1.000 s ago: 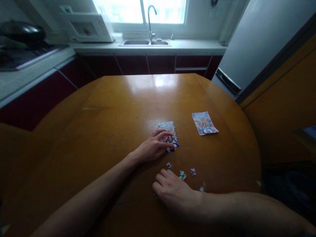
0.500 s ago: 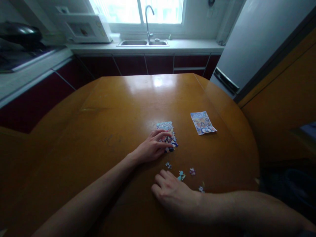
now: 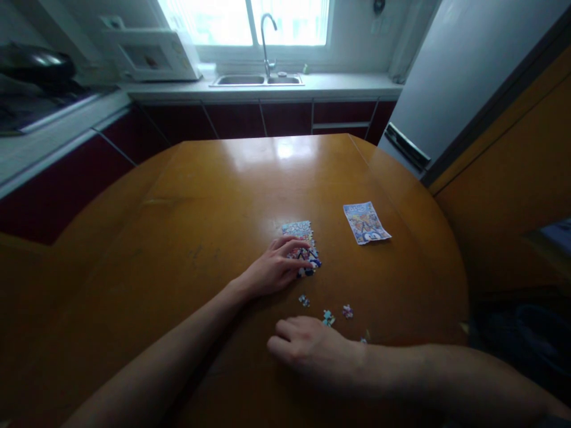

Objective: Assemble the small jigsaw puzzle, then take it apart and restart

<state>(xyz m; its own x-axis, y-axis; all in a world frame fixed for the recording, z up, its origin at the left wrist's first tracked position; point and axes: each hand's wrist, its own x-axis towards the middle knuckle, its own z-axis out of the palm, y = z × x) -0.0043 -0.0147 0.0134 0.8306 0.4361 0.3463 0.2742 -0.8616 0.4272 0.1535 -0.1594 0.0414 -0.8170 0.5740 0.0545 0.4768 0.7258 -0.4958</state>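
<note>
My left hand (image 3: 274,268) lies on the lower left part of a small, partly assembled jigsaw puzzle (image 3: 301,238), fingers stretched flat across it. My right hand (image 3: 312,349) rests palm down on the round wooden table (image 3: 200,226) near its front edge, fingers curled loosely; nothing shows in them. Loose puzzle pieces (image 3: 329,317) lie scattered between the two hands, just beyond my right knuckles. A printed reference picture (image 3: 366,222) lies flat to the right of the puzzle.
Behind the table runs a counter with a sink and tap (image 3: 259,77) under a bright window. A microwave (image 3: 151,56) stands at the back left, a stove with a pan (image 3: 35,65) farther left. A grey refrigerator (image 3: 446,89) stands at the right.
My right hand has slid a little to the left and nearer along the table, away from the loose pieces. My left hand stays on the puzzle.
</note>
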